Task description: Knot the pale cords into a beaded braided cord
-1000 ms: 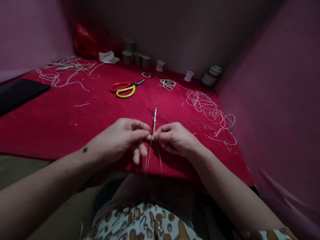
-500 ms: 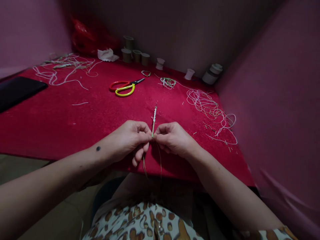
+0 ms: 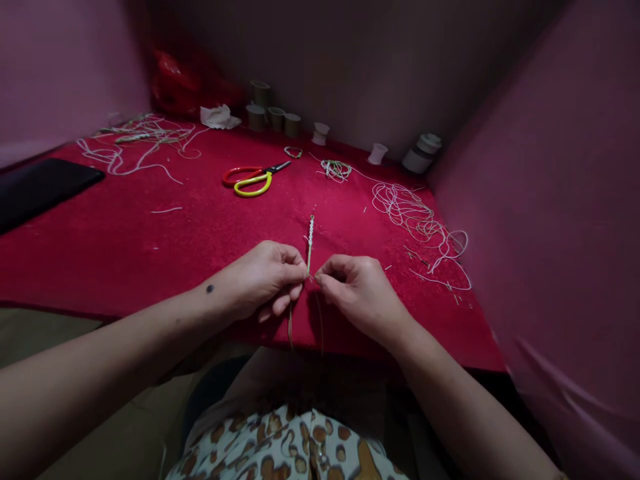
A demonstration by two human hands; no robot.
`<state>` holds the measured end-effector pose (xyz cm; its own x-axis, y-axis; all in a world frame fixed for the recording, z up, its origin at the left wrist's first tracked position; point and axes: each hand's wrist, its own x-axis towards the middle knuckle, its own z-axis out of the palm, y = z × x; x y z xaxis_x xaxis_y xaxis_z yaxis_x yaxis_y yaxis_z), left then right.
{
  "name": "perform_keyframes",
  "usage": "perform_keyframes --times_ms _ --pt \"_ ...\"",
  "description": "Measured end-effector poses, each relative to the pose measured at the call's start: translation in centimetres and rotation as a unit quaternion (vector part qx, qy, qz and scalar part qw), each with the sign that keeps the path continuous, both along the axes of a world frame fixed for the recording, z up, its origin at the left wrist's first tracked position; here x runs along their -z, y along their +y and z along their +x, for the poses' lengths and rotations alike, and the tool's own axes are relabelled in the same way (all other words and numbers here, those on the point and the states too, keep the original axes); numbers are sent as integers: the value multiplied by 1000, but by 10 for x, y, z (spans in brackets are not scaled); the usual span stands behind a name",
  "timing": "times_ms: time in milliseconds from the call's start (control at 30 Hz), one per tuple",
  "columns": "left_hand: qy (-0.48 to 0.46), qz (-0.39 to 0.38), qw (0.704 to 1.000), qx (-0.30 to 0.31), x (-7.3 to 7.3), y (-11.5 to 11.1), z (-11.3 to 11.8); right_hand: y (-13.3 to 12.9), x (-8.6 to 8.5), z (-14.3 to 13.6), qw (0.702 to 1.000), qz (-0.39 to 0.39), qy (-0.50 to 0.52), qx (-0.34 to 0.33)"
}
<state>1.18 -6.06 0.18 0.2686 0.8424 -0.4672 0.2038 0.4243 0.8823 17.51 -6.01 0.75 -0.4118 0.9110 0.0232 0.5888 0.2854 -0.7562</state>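
Observation:
A thin knotted cord (image 3: 311, 235), white and pale green, stretches away from my hands over the red cloth. My left hand (image 3: 273, 277) is closed, thumb and forefinger pinching the near end of this cord. Just to the right, my right hand (image 3: 357, 287) pinches a fine strand with thumb and forefinger, a small gap from the left fingertips. Loose brownish strands (image 3: 291, 327) hang below the left hand toward the table's front edge, and another thin strand (image 3: 321, 320) dangles between the hands.
Red-and-yellow-handled scissors (image 3: 255, 180) lie beyond my hands. Tangled white cord (image 3: 405, 210) spreads at right, with another tangle (image 3: 145, 137) at far left. A black phone-like slab (image 3: 50, 190) rests at left. Spools (image 3: 257, 119), a small cord bundle (image 3: 336, 170) and a white bottle (image 3: 423, 153) stand toward the back.
My right hand has drawn slightly right and down from the left fingertips, opening a small gap with a strand between. The left hand keeps its pinch. The view has shifted a little.

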Motion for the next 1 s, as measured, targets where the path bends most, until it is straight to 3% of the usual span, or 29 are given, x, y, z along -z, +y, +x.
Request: perform_keyframes --times_ms 133,300,400,467,500,567,633,700,800,867,1000 --pt "-75 -17 997 -15 0 0 1 -34 3 -1 998 54 -17 -10" --pt "-115 -45 991 -42 0 -1 3 -68 9 -3 989 75 -102 -74" --pt "-114 -49 991 -40 0 -4 3 -75 -4 3 970 7 -150 -190" --pt "-109 -53 992 -38 0 -5 3 -72 -15 9 945 -53 -112 -302" --pt "-108 -53 992 -39 0 -6 3 -67 -19 12 942 -59 -84 -320" --pt "-113 -51 991 -40 0 -7 3 -54 -22 16 969 -36 -29 -241" --pt "-124 -44 990 -40 0 -7 3 -36 -19 17 998 -23 38 -40" --pt "-132 -39 990 -39 0 -6 3 -18 -12 14 976 -162 131 55" --pt "-135 -34 990 -33 2 -4 2 2 -3 7 902 -336 268 35" --pt "-136 -30 990 -24 4 -3 1 9 0 3 863 -406 300 -5" --pt "-134 -24 991 -14 6 -2 -1 14 2 -4 838 -462 287 -32"
